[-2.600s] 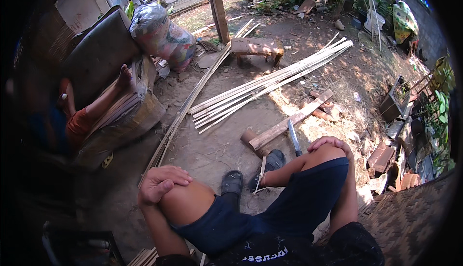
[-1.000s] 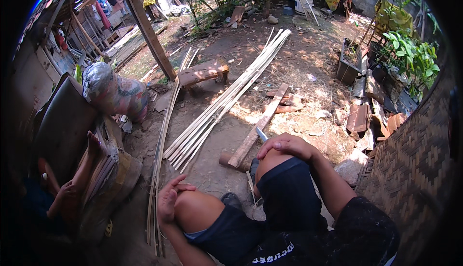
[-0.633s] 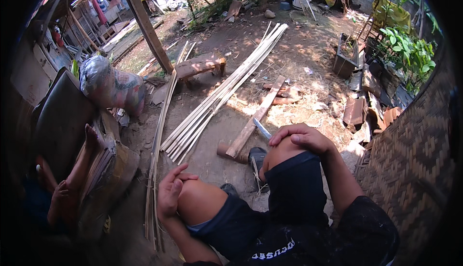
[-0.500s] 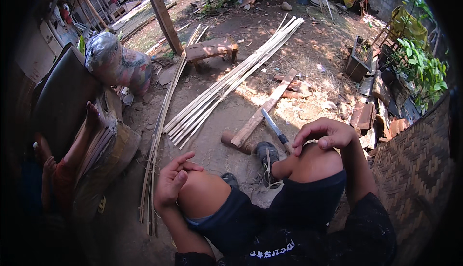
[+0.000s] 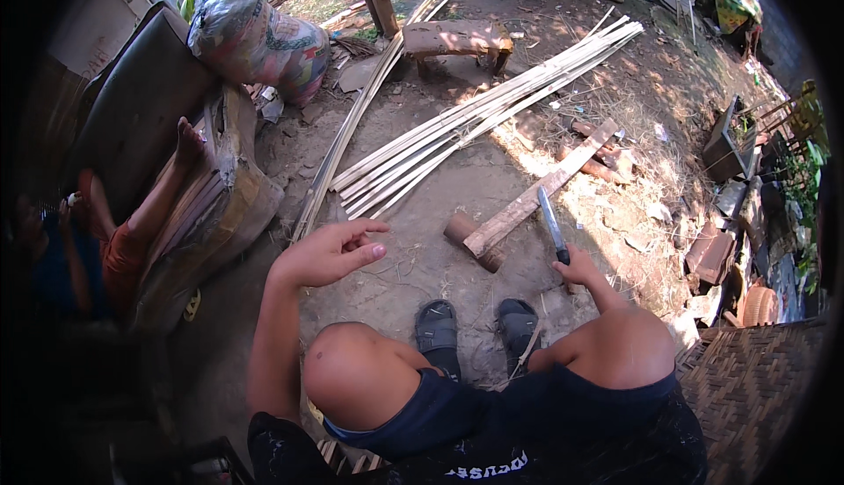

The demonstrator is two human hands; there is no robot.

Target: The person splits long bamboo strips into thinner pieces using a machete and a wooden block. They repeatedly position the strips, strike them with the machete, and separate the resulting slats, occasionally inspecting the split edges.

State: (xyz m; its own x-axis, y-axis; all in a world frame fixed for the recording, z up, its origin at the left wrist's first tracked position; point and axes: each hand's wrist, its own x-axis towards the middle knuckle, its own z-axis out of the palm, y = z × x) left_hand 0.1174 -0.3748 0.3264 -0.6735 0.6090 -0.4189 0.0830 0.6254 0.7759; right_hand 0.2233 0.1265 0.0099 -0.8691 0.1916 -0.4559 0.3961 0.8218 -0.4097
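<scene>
Reaching down past my right knee, my right hand (image 5: 578,267) is closed round the dark handle of a long-bladed knife (image 5: 551,221). Its blade points up and away, with the tip beside a wooden plank (image 5: 538,196). The plank rests slantwise across a short round log (image 5: 475,242) on the ground. Above my left knee hovers my left hand (image 5: 327,254), fingers loosely bent and apart, holding nothing. Beyond the hands lies a bundle of pale split bamboo strips (image 5: 479,120). Left of it is a second bundle of long thin strips (image 5: 365,102), its near end hidden by my left hand.
A low wooden bench (image 5: 457,38) stands behind the strips. At left, a person's bare leg (image 5: 163,188) stretches over a worn sofa (image 5: 141,89), near a stuffed plastic sack (image 5: 255,36). A woven panel (image 5: 756,393) is at lower right; scrap and a box (image 5: 730,144) lie at right.
My right hand has left my right knee, reached down and taken hold of the knife handle. My left hand has lifted off my left knee. The view has shifted left.
</scene>
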